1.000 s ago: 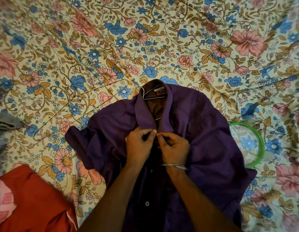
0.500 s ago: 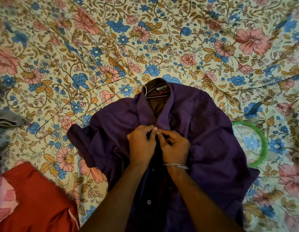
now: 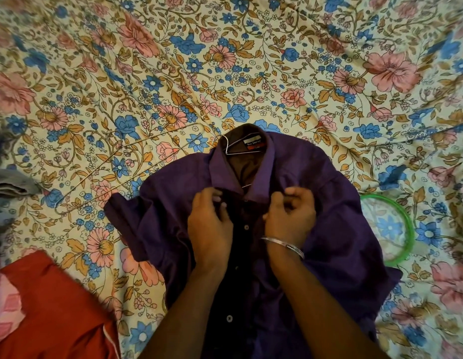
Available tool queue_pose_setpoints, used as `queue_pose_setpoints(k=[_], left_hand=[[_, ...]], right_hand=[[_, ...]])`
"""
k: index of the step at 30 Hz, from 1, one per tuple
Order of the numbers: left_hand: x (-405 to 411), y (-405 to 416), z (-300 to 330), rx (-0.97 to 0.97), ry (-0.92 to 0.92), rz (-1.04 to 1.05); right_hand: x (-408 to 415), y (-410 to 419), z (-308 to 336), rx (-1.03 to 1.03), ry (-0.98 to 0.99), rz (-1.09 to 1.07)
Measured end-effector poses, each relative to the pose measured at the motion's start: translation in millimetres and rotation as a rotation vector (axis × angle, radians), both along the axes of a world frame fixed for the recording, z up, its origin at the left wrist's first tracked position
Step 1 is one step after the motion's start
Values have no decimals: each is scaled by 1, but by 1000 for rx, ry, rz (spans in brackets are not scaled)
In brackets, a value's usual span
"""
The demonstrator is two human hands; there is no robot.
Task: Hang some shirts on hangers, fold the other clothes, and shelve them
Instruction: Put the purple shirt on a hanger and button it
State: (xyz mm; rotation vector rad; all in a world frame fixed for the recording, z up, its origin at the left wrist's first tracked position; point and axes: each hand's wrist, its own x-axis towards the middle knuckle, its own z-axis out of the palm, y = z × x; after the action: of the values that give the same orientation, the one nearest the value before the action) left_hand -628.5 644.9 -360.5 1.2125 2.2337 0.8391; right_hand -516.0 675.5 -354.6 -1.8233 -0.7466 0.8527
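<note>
Lying front-up on the flowered bed, the purple shirt has a wire hanger inside its collar. Both hands work just below that collar: the left hand rests curled on the placket, though whether it pinches cloth I cannot tell; the right hand pinches the fabric edge. Soft, light and limp, the shirt would likely lift best by the hanger hook. A spare hanger, green ring and red cloth lie nearby; no containers show.

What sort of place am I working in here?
Most likely a bedroom: the purple shirt lies on a rumpled floral bedsheet, with a spare wire hanger and a red garment spread beside it.
</note>
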Motion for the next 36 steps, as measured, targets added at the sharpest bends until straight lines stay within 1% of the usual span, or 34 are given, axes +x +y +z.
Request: queue_pose_setpoints(k=[1, 2, 3, 4, 5, 6, 8, 10, 12, 14, 17, 19, 22, 24, 26, 28, 31, 33, 34, 36], left_hand=[[-1, -3, 3, 65, 18, 37], [-2, -5, 6, 105, 72, 21], [-4, -6, 5, 104, 141, -37], [-5, -6, 3, 57, 220, -112], [-8, -4, -1, -9, 287, -190], [-11, -2, -5, -70, 324, -262], [-18, 3, -9, -154, 352, -347], [-26, 8, -12, -187, 390, -385], [-35, 10, -13, -199, 430, -413], [-41, 10, -13, -199, 452, -427], [-45, 10, -11, -192, 419, -435], [-48, 11, -9, -182, 401, -442], [-52, 14, -10, -182, 417, -447], [-58, 14, -13, -209, 413, -408], [-65, 10, -16, -233, 446, -359], [-68, 5, -18, -240, 484, -342], [-61, 3, -16, -216, 533, -334], [-57, 4, -15, -187, 582, -367], [-57, 4, -16, -179, 602, -398], [-57, 5, -18, -173, 618, -450]], right_hand=[[0, 6, 10, 155, -149, 51], [-1, 14, 19, 288, -273, 178], [-5, 26, 24, 350, -383, 366], [-10, 41, 24, 318, -494, 569], [-17, 57, 22, 222, -612, 752], [-22, 72, 18, 115, -729, 882], [-30, 92, 10, -42, -911, 991], [-28, 105, 9, -73, -1019, 997], [-21, 114, 9, -69, -1038, 992], [-16, 121, 12, -103, -1054, 1032], [-11, 128, 16, -125, -1118, 1077], [-5, 133, 21, -126, -1166, 1005], [6, 141, 22, -157, -1151, 828], [11, 142, 21, -184, -1127, 744], [14, 138, 22, -204, -1145, 713], [13, 132, 23, -177, -1198, 776], [5, 128, 26, -107, -1266, 973], [2, 135, 30, -74, -1292, 1069], [2, 141, 34, -71, -1303, 1071], [7, 159, 43, -79, -1305, 988]])
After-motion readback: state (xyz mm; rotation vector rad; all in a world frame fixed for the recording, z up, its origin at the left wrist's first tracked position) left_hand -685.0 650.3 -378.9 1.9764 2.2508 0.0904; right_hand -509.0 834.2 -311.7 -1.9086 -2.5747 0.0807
